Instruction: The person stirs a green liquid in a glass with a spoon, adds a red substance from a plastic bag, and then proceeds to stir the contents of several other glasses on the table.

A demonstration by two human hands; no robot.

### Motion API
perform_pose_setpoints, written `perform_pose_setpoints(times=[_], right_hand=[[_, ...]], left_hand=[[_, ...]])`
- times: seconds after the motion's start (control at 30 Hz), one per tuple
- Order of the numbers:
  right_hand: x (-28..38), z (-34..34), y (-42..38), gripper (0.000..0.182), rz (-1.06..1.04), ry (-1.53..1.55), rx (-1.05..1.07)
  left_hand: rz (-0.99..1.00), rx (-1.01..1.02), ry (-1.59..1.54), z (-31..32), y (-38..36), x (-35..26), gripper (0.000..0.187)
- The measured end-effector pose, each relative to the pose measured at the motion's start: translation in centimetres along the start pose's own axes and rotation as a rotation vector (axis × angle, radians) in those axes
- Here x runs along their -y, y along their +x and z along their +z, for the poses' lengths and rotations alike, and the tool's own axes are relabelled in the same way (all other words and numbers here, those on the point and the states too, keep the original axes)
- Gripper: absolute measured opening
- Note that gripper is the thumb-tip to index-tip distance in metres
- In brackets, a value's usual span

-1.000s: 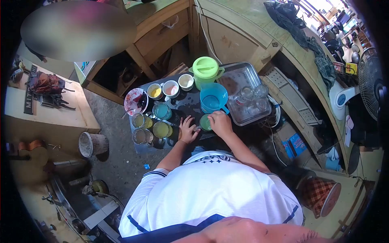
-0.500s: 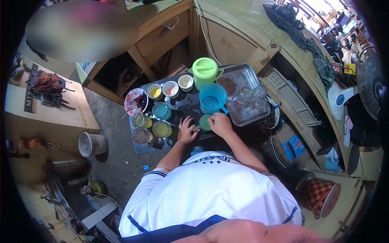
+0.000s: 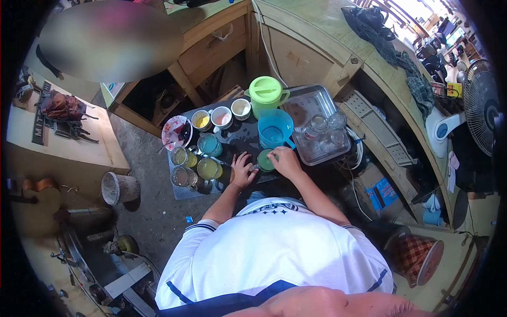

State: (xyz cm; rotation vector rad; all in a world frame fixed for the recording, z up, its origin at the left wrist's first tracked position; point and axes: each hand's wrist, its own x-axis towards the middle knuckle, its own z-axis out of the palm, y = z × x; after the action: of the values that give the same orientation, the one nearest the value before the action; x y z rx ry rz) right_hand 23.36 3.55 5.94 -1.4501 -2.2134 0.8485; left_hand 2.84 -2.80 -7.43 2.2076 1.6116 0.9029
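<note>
The green mug (image 3: 265,161) could be tipped if jolted by the right hand (image 3: 285,161), its grip unclear; the left hand (image 3: 242,172) is spread.

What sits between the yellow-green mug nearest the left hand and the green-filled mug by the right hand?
In the head view, the left hand and some dark tabletop lie between the yellow-green mug and the green-filled mug.

Wkshp-type rm: wood cntrs (image 3: 309,24), concrete flr (image 3: 158,203), bucket (image 3: 127,188).
</note>
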Motion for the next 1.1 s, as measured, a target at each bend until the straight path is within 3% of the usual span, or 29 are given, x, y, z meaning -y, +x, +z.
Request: perform_pose_setpoints(times=[0.07, 0.1, 0.17, 0.27, 0.4, 0.47, 0.57, 0.7, 0.8, 0.87, 0.97, 1.1], right_hand=[[-0.2, 0.4, 0.0, 0.018, -0.098, -0.025, -0.189], [0.0, 0.0, 0.1, 0.018, -0.099, -0.025, -0.191], [0.5, -0.7, -0.1, 0.016, 0.034, -0.088, 0.029], [0.0, -0.3, -0.1, 0.016, -0.08, 0.034, -0.122], [0.7, -0.8, -0.3, 0.016, -0.042, -0.138, -0.052], [0.1, -0.3, -0.1, 0.015, -0.053, 0.069, -0.076], [0.4, -0.2, -0.4, 0.019, -0.115, -0.12, -0.153], [0.0, 0.0, -0.3, 0.019, -0.087, 0.047, -0.049], [0.1, -0.1, -0.1, 0.019, -0.16, -0.051, -0.195], [-0.1, -0.3, 0.1, 0.018, -0.092, -0.071, -0.011], [0.4, -0.3, 0.0, 0.018, -0.164, -0.023, -0.157], [0.3, -0.1, -0.1, 0.018, -0.11, -0.127, -0.048]], left_hand=[[-0.007, 0.012, 0.01, 0.0, 0.0, -0.1, 0.029], [-0.006, 0.01, 0.011, -0.1, 0.1, -0.1, 0.029], [-0.006, 0.015, 0.012, -0.2, 0.0, -0.2, 0.03], [-0.001, -0.01, -0.001, 0.0, 0.0, -0.1, 0.028], [0.003, -0.016, 0.007, 0.0, -0.2, 0.0, 0.029], [-0.006, -0.003, 0.01, -0.1, -0.2, -0.2, 0.031], [-0.046, -0.005, -0.062, -0.5, 0.1, -0.7, 0.037], [-0.065, -0.048, -0.116, -1.1, 0.1, -1.3, 0.04], [-0.091, -0.06, -0.132, -1.5, 0.0, -1.6, 0.04], [-0.115, -0.038, -0.182, -1.4, 0.1, -1.9, 0.039], [-0.045, -0.057, -0.131, -0.5, -0.1, -1.6, 0.035], [-0.034, -0.074, -0.08, 0.4, -0.3, -0.9, 0.034]])
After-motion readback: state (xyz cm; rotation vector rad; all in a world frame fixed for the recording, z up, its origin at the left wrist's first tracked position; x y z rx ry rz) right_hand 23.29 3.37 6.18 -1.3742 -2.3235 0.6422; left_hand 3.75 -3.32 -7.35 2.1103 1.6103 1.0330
